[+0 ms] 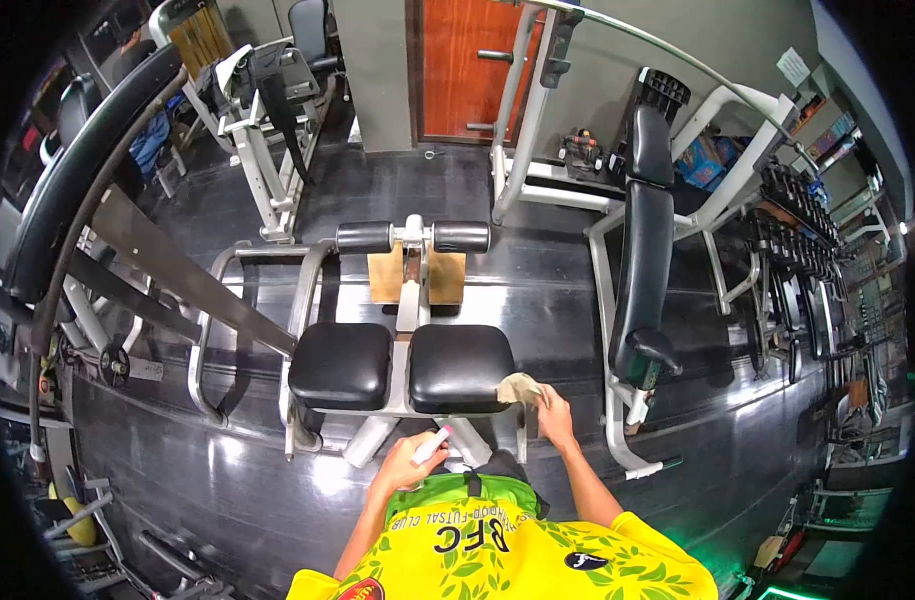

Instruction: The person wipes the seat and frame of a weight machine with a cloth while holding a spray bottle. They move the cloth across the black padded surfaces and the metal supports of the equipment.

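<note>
My left hand (410, 462) is closed around a white bottle (432, 445) with a pink tip, held low in front of my body, below the seat pads. A beige cloth (519, 389) is gripped in my right hand (555, 415), and it touches the front right corner of the right black seat pad (462, 366). Beside that pad sits the left black seat pad (342, 365). Beyond both pads, a pair of black foam rollers (462, 237) is mounted on the bench's frame.
An upright black bench (646, 255) with a white frame stands to the right. A long padded arm (88, 180) rises at the left. Dumbbell racks (793, 240) line the right side, and a red door (468, 70) is at the back.
</note>
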The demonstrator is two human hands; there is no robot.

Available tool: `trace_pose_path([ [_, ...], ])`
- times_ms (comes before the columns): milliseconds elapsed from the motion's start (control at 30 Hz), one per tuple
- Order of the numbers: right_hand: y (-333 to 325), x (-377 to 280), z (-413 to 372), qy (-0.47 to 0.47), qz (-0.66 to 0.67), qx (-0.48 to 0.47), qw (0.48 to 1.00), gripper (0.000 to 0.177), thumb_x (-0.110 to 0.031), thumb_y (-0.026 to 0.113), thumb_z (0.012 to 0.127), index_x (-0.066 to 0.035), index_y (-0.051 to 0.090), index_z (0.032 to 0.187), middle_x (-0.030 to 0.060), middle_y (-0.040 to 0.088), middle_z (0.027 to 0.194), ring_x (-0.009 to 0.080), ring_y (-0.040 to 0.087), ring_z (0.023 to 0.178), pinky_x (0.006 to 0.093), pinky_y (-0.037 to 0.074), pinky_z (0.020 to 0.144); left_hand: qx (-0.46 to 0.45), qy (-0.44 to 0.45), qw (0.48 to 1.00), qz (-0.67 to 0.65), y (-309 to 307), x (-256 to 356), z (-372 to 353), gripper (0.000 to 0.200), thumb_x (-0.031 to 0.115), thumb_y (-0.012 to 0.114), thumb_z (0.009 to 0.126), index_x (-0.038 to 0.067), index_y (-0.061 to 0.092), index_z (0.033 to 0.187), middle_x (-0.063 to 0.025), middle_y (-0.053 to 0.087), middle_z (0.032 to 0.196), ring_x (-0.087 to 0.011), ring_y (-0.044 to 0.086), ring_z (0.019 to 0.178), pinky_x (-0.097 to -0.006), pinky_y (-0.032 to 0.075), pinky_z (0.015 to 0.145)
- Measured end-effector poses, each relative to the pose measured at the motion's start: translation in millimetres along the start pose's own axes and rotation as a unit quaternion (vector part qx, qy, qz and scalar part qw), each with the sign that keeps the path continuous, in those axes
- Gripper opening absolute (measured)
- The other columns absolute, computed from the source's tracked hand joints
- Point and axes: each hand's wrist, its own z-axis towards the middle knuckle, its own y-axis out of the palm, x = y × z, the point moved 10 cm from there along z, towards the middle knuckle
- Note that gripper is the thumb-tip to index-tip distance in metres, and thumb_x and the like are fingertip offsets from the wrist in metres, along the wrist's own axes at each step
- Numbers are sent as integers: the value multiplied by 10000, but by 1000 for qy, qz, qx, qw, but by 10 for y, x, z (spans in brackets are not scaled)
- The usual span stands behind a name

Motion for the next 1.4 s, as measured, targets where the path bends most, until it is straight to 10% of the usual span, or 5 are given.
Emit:
trace_pose_path([
  [167,-283,944,-306,27,114,80,990,260,-147,504,944,0,580,1145,107,650,978,194,604,910,326,461,818,-28,-56,998,11,391,-10,-47,284,292,699,824,63,662,988,-111,657,764,-247,640,705,-349,494,671],
  [267,-414,1539,-558,87,196,112,970,267,-148,484,966,1,562,1174,80,634,1023,166,584,928,314,455,823,-17,-12,1000,1,697,5,-95,323,282,733,816,44,661,1023,-38,638,745,-122,578,668,-292,470,626],
  [533,-869,2206,-1140,114,274,133,946,291,-165,482,980,-2,536,1215,78,619,1086,175,579,963,318,446,856,63,-33,997,-21,1519,-179,-416,316,282,740,805,39,645,984,-23,600,693,-99,538,630,-286,453,601],
  [767,-1106,2583,-1476,124,280,157,939,278,-140,486,967,11,550,1191,96,633,1067,190,581,979,320,437,872,108,-97,989,23,2100,-561,-492,236,283,668,807,77,649,921,-149,660,765,-306,659,732,-383,504,671],
  [1400,-1121,2956,-1495,132,293,137,937,334,-192,529,947,5,551,1216,108,622,1116,217,573,1011,335,424,906,249,-70,966,2,2066,-58,-515,231,295,649,816,89,661,918,-164,661,731,-341,658,693,-405,507,644],
])
